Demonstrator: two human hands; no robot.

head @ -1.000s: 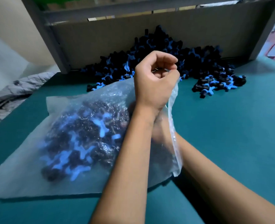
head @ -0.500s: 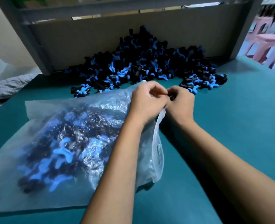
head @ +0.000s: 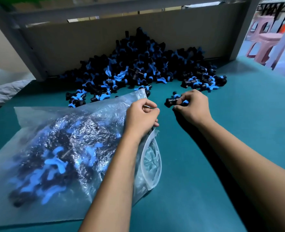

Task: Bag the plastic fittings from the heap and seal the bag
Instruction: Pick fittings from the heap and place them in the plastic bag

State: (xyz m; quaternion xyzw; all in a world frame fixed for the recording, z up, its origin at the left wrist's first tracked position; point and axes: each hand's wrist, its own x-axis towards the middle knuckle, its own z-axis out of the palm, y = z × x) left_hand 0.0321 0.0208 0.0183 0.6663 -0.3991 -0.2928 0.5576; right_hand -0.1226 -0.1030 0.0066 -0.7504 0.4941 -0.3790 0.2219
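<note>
The left hand (head: 142,117) had its grip pinched on the open rim of the bag (head: 59,148), which lay on the teal surface (head: 239,131) below and left of it; the right hand (head: 192,107) had its grip curled round a fitting (head: 171,101), the heap (head: 138,67) just beyond both

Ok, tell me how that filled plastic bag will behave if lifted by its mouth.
The bag looks thin and crinkled, so it would probably sag. Packed with fittings, it is likely heavy. Its mouth, pinched by the left hand, gapes lower down, so pieces might spill.
</note>
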